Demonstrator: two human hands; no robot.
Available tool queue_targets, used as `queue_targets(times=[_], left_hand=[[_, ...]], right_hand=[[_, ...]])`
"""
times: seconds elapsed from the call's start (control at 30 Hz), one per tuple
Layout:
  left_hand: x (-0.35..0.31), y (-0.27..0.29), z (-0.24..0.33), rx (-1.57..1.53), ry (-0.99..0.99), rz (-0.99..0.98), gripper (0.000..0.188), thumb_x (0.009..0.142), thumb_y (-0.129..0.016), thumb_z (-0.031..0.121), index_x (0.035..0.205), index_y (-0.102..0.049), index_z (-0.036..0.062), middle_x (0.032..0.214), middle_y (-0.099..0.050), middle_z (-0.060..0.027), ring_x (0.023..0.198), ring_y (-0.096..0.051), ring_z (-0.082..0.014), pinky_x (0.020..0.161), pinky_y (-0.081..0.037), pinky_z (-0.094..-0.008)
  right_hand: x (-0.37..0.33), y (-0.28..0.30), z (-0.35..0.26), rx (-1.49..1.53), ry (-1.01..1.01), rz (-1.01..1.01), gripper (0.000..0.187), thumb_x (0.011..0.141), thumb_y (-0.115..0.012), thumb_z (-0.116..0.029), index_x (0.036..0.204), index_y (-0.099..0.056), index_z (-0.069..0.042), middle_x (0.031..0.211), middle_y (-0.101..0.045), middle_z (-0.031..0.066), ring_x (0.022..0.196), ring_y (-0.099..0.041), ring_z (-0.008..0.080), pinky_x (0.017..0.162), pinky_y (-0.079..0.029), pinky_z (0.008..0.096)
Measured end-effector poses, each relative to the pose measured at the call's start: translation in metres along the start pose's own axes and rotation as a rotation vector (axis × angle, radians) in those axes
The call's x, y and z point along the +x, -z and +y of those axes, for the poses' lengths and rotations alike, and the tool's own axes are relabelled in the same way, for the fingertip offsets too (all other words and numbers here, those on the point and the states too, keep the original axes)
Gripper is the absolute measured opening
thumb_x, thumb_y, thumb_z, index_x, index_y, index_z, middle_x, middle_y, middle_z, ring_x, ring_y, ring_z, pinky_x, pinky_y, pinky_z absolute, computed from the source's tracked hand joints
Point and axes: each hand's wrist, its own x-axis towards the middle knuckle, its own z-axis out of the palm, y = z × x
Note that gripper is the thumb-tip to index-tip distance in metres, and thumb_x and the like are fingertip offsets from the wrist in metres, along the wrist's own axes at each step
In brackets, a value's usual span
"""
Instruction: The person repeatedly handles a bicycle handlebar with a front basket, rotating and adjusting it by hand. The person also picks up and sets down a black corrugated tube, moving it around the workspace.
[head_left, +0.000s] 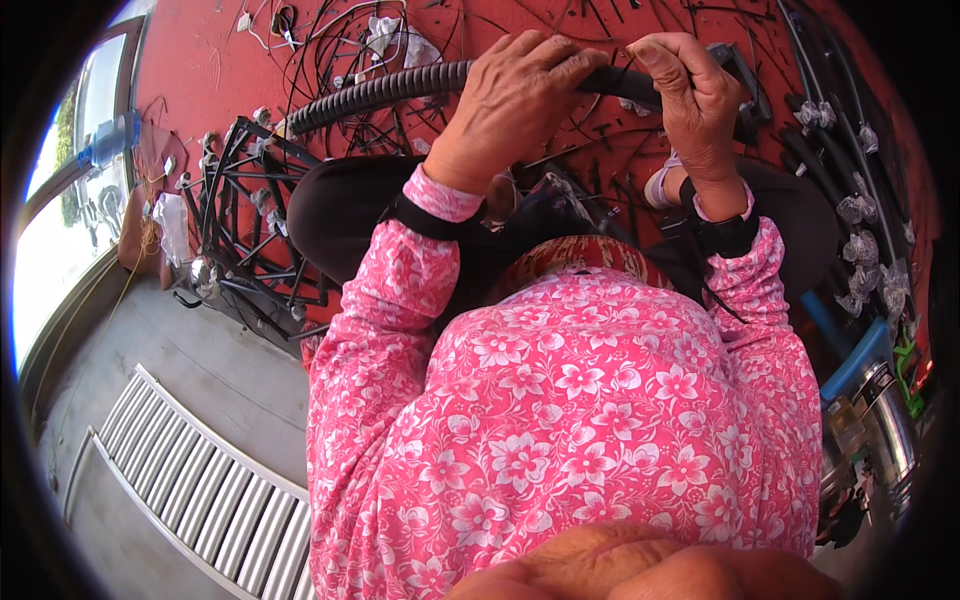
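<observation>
A black corrugated hose (pixel 400 88) (ribbed along its length) is held horizontally under the left hand (pixel 510 100) and the right hand (pixel 690 95), its free end extending leftward beyond the left hand over the red floor (pixel 200 50).

We wear a long-sleeved pink top (pixel 590 420) printed all over with small white flowers, loose across the chest and sleeves. Each sleeve ends in a plain pink cuff, and a black band wraps each wrist (pixel 432 218) just behind it. Below the top we wear dark trousers (pixel 340 205), with a red patterned cloth (pixel 585 252) at the waist.
</observation>
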Motion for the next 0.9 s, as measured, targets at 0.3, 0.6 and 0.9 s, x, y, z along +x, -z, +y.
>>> queue_targets(times=[0.3, 0.6, 0.9], left_hand=[[0.044, 0.009, -0.042, -0.098, -0.018, -0.136, 0.041, 0.087, -0.073, 0.028, 0.121, -0.066, 0.0072, 0.105, -0.067, -0.0118, 0.102, -0.061, -0.0348, 0.088, -0.051, -0.0450], [0.045, 0.005, -0.038, -0.017, -0.030, -0.196, 0.042, 0.087, -0.071, 0.028, 0.123, -0.064, 0.0075, 0.105, -0.066, -0.0111, 0.102, -0.061, -0.0326, 0.085, -0.052, -0.0445], [0.067, 0.013, -0.025, -0.084, 0.009, -0.206, 0.040, 0.087, -0.071, 0.025, 0.122, -0.064, 0.0063, 0.104, -0.067, -0.0118, 0.099, -0.063, -0.0332, 0.083, -0.052, -0.0442]], right_hand=[[-0.097, -0.015, 0.043, -0.162, -0.298, -0.103, 0.020, 0.101, -0.064, -0.020, 0.116, -0.068, -0.008, 0.084, -0.074, 0.0119, 0.078, -0.074, 0.0300, 0.066, -0.056, 0.0390], [-0.070, -0.074, 0.210, -0.702, -0.350, -0.413, 0.024, 0.094, -0.067, -0.032, 0.106, -0.072, -0.012, 0.105, -0.070, 0.0166, 0.099, -0.068, 0.0398, 0.084, -0.054, 0.0523], [0.006, -0.072, 0.314, -0.537, -0.414, -0.033, 0.036, 0.095, -0.063, -0.043, 0.115, -0.072, -0.015, 0.114, -0.068, 0.0150, 0.115, -0.062, 0.0373, 0.098, -0.049, 0.0503]])
